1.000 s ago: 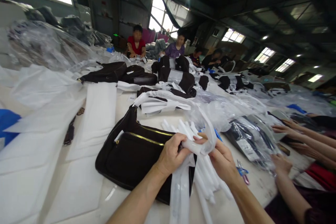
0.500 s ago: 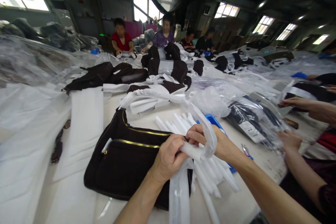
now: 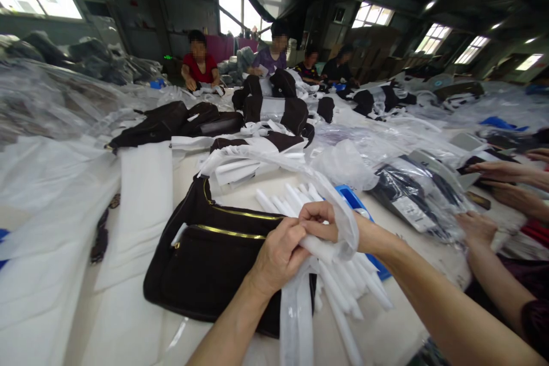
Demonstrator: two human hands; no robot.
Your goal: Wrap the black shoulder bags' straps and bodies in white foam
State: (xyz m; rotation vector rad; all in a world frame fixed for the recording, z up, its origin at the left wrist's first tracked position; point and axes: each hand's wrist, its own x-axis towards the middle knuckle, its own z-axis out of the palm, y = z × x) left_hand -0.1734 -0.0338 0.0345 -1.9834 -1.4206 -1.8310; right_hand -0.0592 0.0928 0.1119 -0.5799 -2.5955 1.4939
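A dark brown handbag (image 3: 214,269) with gold zippers lies flat in front of me. White wrapping material (image 3: 257,154) covers its strap, which arches from the bag's left top corner over to the right. At the bag's right end, my left hand (image 3: 278,251) is closed around the wrapped strap end (image 3: 319,247). My right hand (image 3: 321,220) pinches at the same end, its fingertips meeting those of my left. What exactly lies between the fingertips is hidden. A white wrapping strip (image 3: 297,314) hangs below my hands across the bag.
White foam rolls (image 3: 343,291) and a blue tray (image 3: 354,200) lie to the right. White sheets (image 3: 143,206) are stacked at left. More dark bags (image 3: 154,120) lie behind. A co-worker's hand (image 3: 476,229) touches a plastic-wrapped bag (image 3: 407,194); other people sit across the table.
My right fingers have drawn closer against my left at the strap end. The view has shifted slightly, and my right forearm now covers the scissors. The co-worker's hands at right have moved.
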